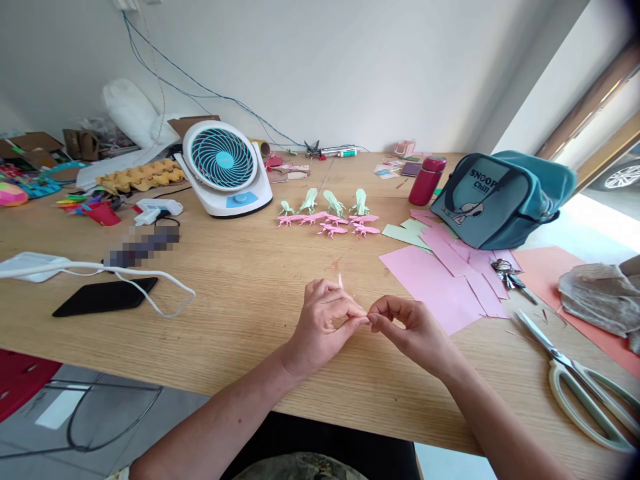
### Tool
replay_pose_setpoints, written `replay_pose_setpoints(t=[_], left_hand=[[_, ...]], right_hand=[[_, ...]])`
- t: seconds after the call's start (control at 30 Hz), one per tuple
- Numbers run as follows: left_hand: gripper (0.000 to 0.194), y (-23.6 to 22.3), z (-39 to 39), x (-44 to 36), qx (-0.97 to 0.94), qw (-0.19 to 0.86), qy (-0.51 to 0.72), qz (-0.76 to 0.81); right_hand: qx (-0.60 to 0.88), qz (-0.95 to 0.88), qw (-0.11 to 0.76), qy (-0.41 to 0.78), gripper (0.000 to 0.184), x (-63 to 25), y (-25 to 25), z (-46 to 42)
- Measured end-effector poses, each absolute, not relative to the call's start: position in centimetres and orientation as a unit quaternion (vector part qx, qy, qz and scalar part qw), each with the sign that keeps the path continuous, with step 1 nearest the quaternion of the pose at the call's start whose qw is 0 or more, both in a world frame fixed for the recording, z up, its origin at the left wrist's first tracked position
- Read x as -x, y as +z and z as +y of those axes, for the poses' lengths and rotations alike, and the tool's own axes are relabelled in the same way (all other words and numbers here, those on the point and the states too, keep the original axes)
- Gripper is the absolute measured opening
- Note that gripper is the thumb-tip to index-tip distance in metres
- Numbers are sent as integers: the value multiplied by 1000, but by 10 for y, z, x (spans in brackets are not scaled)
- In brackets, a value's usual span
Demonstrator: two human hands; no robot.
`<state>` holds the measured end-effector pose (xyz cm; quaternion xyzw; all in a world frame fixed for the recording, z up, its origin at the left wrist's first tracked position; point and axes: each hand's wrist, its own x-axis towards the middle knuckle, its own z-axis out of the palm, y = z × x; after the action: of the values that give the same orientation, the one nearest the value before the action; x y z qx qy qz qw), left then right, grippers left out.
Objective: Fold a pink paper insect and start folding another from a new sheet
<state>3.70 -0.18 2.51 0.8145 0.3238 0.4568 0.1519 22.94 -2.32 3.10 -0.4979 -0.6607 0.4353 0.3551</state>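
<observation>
Over the front of the wooden table (225,333), my left hand (325,320) and my right hand (413,330) meet fingertip to fingertip, both pinched closed. A thin pink point of paper (341,281) sticks up behind my left fingers; the rest of this pink paper is mostly hidden by the hands. Beyond them stand pink folded-paper insects (332,230) and, behind those, pale green folded-paper insects (334,203), several of each. Sheets of pink paper (435,290) and strips of green paper (407,235) lie to the right of my right hand.
Large scissors (570,373) lie at the right edge, near keys (507,273) and a grey cloth (600,297). A teal bag (500,197) and red flask (427,181) stand behind the paper. A white fan (225,167) stands back left; a black phone-like slab (105,298) and white cable (145,272) lie left.
</observation>
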Motion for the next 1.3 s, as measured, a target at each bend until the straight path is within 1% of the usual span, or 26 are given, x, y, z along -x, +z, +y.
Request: replay_pose_setpoints(t=[0.1, 0.23, 0.37, 0.5, 0.77, 1.0, 1.3], left_hand=[[11, 27, -2, -37, -819, 132, 464, 311], [8, 28, -2, -37, -824, 136, 450, 316], [8, 28, -2, -38, -816, 143, 457, 324], [8, 27, -2, -37, -821, 129, 457, 316], [10, 28, -4, -38, -815, 125, 476, 306], [13, 29, -4, -38, -802, 123, 480, 333], [5, 24, -3, -38, -798, 161, 476, 334]], right_hand=[[482, -648, 359, 467, 26, -233, 26, -21], [472, -633, 360, 496, 26, -235, 21, -20], [460, -614, 376, 520, 29, -233, 23, -19], [451, -572, 384, 567, 34, -233, 28, -19], [411, -511, 398, 642, 32, -233, 26, -18], [433, -527, 401, 612, 36, -232, 28, -18], [449, -561, 379, 583, 39, -229, 35, -18]])
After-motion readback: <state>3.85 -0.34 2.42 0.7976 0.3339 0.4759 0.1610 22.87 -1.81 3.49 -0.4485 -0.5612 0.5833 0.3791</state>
